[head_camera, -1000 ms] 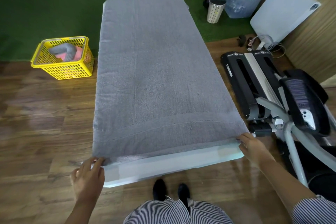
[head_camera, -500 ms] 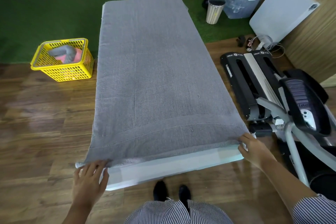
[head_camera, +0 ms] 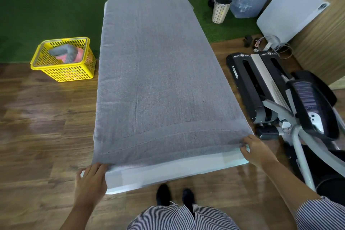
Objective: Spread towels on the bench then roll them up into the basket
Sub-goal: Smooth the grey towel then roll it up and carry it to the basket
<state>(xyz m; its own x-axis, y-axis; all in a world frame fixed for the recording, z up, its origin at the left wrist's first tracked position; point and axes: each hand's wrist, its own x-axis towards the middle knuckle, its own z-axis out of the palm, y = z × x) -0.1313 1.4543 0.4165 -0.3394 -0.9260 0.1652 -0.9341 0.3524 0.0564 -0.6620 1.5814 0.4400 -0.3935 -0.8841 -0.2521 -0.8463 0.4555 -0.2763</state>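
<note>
The grey towel (head_camera: 158, 80) lies flat along the white bench (head_camera: 168, 172), its near-left corner now drawn back onto the bench edge. The left hand (head_camera: 91, 181) and right hand (head_camera: 255, 148) each pinch a near corner, so rolling can probably start; the yellow basket (head_camera: 63, 74) waits far left.

Grey towel (head_camera: 160, 80) on a white bench (head_camera: 168, 172)
Yellow basket (head_camera: 65, 73) — grey and pink rolls inside; green turf (head_camera: 46, 15), brown wood floor (head_camera: 37, 136), navy-and-white striped clothing (head_camera: 179, 216).
</note>
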